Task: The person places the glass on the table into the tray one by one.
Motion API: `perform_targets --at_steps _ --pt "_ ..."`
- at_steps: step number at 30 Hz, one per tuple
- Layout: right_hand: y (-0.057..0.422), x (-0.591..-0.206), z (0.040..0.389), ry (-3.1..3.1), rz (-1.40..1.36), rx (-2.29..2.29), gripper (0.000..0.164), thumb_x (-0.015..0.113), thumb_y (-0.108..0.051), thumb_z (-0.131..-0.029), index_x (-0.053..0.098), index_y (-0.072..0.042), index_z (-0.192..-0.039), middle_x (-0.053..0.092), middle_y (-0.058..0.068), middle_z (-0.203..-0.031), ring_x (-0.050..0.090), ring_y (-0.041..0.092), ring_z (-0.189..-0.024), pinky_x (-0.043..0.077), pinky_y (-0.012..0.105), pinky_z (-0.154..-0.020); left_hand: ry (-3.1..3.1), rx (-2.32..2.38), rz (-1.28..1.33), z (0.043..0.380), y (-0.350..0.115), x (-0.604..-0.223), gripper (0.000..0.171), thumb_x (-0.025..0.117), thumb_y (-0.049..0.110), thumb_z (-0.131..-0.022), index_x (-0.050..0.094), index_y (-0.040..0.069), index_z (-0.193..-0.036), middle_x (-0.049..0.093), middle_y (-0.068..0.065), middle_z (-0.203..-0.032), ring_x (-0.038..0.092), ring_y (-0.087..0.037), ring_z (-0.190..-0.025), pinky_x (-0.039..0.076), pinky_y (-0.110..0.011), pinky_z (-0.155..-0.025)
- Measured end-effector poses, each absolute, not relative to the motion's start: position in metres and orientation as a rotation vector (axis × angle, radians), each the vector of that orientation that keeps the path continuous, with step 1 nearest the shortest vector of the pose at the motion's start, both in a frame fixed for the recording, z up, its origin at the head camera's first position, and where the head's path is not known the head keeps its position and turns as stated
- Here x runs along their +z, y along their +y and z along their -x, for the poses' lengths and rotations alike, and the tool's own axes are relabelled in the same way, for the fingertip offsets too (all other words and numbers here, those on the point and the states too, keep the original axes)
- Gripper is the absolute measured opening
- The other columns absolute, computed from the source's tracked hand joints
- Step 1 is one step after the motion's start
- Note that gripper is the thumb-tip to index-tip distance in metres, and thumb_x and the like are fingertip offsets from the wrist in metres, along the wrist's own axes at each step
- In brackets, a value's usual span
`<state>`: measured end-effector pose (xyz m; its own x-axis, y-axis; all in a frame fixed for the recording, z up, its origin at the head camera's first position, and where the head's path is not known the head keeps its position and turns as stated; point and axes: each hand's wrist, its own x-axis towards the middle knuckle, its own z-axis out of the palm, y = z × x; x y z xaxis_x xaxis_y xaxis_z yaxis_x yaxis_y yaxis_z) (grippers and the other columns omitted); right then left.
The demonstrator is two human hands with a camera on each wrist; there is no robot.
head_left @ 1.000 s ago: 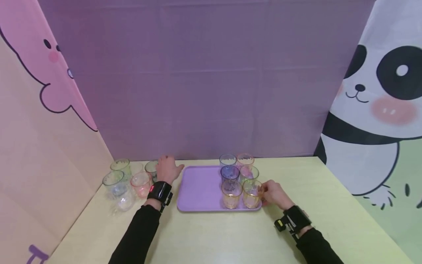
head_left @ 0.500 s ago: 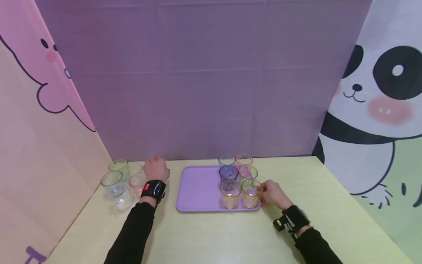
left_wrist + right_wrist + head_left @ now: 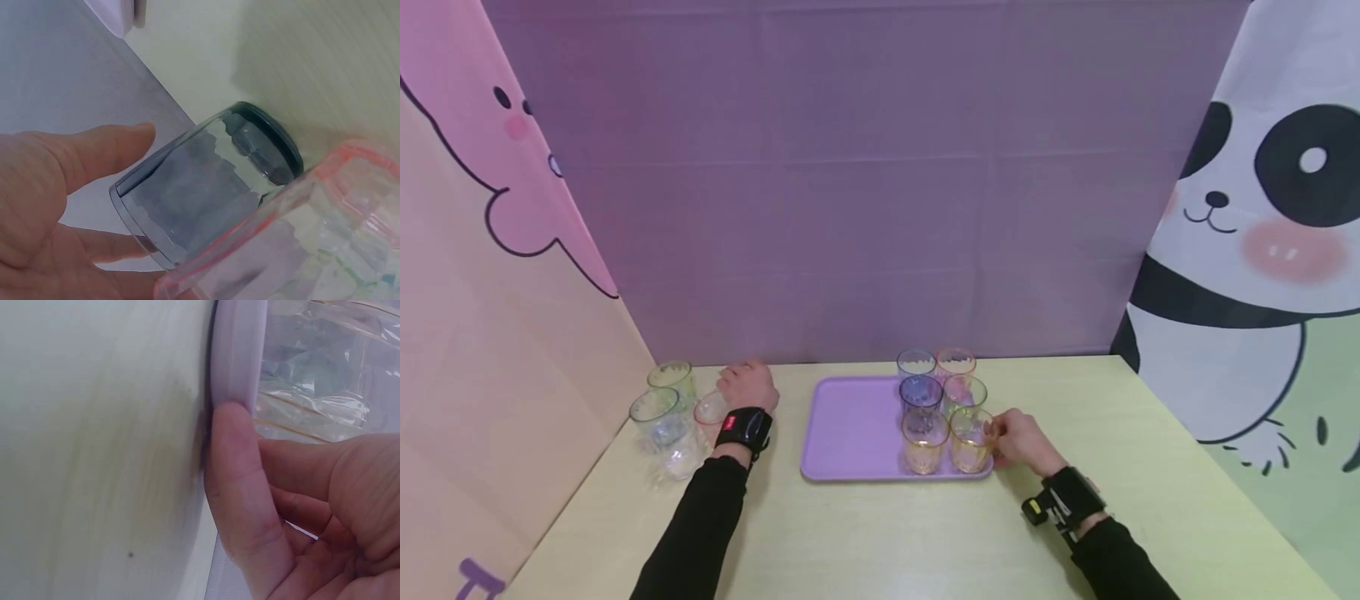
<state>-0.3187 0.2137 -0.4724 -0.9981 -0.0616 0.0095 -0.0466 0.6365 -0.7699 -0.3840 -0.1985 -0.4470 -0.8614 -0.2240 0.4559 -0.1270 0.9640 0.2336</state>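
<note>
Left of frame: loose glasses (image 3: 662,425) stand close together on the surface (image 3: 865,533). At their right, the left hand (image 3: 747,386) has thumb and fingers apart, spanning the dark glass (image 3: 194,187). Centre: the tray (image 3: 850,429) carries six glasses (image 3: 921,400) at its right. Right of centre: the right hand (image 3: 1022,440) appears clamped on the tray's rim, contact partly hidden, presumably to steady it.

There are two hands (image 3: 748,387) (image 3: 1028,442), one tray (image 3: 853,429) with six glasses (image 3: 925,446), and at least four other glasses (image 3: 655,410).
</note>
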Motion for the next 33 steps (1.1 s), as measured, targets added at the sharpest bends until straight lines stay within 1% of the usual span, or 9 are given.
perform_targets --at_steps 6,11,14,16,21,23,25,29,33 --pt "0.214 -0.474 0.319 2.839 0.102 -1.325 0.014 0.057 0.012 -0.071 0.059 -0.001 -0.068 0.059 0.008 -0.065 0.06 0.02 -0.051 0.052 0.031 -0.048 -2.617 -0.227 -0.255 0.38 -0.197 -0.445 0.04 0.042 0.009 -0.084 0.051 -0.017 -0.113 0.045 -0.047 -0.109 0.043 -0.056 -0.105 0.034 -0.06 -0.087" --pt "0.214 -0.475 0.32 2.837 0.098 -1.319 0.016 0.054 0.014 -0.067 0.059 -0.001 -0.068 0.059 0.008 -0.066 0.06 0.02 -0.051 0.052 0.03 -0.047 -2.557 -0.21 -0.246 0.38 -0.198 -0.447 0.038 0.041 0.007 -0.083 0.053 -0.017 -0.111 0.048 -0.046 -0.106 0.045 -0.056 -0.103 0.033 -0.061 -0.09" --pt "0.215 -0.475 0.321 2.845 0.099 -1.311 0.017 0.054 0.014 -0.067 0.059 -0.002 -0.068 0.059 0.007 -0.066 0.06 0.019 -0.051 0.052 0.03 -0.047 -2.543 -0.206 -0.233 0.383 -0.199 -0.45 0.037 0.04 0.007 -0.083 0.053 -0.017 -0.108 0.05 -0.045 -0.104 0.046 -0.055 -0.101 0.03 -0.061 -0.092" --pt "0.215 -0.474 0.321 2.859 0.106 -1.298 0.017 0.054 0.014 -0.067 0.06 -0.002 -0.068 0.059 0.007 -0.066 0.06 0.019 -0.051 0.052 0.03 -0.047 -2.544 -0.213 -0.222 0.386 -0.199 -0.451 0.036 0.042 0.008 -0.084 0.054 -0.017 -0.107 0.051 -0.043 -0.103 0.046 -0.054 -0.101 0.028 -0.061 -0.094" --pt "0.215 -0.474 0.321 2.866 0.102 -1.294 0.014 0.057 0.012 -0.07 0.06 -0.002 -0.069 0.059 0.007 -0.065 0.06 0.019 -0.05 0.052 0.03 -0.047 -2.541 -0.235 -0.168 0.392 -0.199 -0.453 0.032 0.049 0.006 -0.081 0.054 -0.015 -0.104 0.054 -0.035 -0.101 0.048 -0.049 -0.099 0.022 -0.061 -0.097" --pt "0.216 -0.474 0.321 2.86 0.094 -1.303 0.013 0.059 0.01 -0.072 0.06 -0.002 -0.068 0.059 0.007 -0.065 0.06 0.019 -0.05 0.052 0.03 -0.047 -2.532 -0.224 -0.136 0.394 -0.197 -0.454 0.034 0.051 0.004 -0.078 0.053 -0.016 -0.105 0.054 -0.034 -0.1 0.05 -0.047 -0.096 0.024 -0.06 -0.097" --pt "0.215 -0.474 0.321 2.854 0.086 -1.31 0.013 0.059 0.01 -0.072 0.06 -0.002 -0.068 0.059 0.007 -0.065 0.06 0.019 -0.051 0.052 0.03 -0.047 -2.526 -0.218 -0.104 0.395 -0.195 -0.455 0.038 0.052 0.003 -0.077 0.051 -0.018 -0.108 0.052 -0.033 -0.099 0.052 -0.046 -0.093 0.028 -0.057 -0.096" --pt "0.215 -0.475 0.321 2.834 0.064 -1.32 0.014 0.057 0.012 -0.071 0.06 -0.002 -0.069 0.059 0.008 -0.067 0.06 0.02 -0.051 0.052 0.03 -0.048 -2.501 -0.259 -0.042 0.398 -0.192 -0.46 0.044 0.056 0.001 -0.072 0.046 -0.021 -0.109 0.048 -0.031 -0.095 0.052 -0.047 -0.084 0.038 -0.052 -0.084" --pt "0.214 -0.474 0.32 2.836 0.063 -1.315 0.015 0.056 0.013 -0.069 0.061 -0.001 -0.07 0.06 0.008 -0.068 0.06 0.02 -0.052 0.052 0.03 -0.048 -2.501 -0.312 -0.005 0.401 -0.192 -0.463 0.045 0.059 -0.001 -0.07 0.045 -0.022 -0.107 0.047 -0.031 -0.093 0.052 -0.047 -0.08 0.04 -0.051 -0.077"
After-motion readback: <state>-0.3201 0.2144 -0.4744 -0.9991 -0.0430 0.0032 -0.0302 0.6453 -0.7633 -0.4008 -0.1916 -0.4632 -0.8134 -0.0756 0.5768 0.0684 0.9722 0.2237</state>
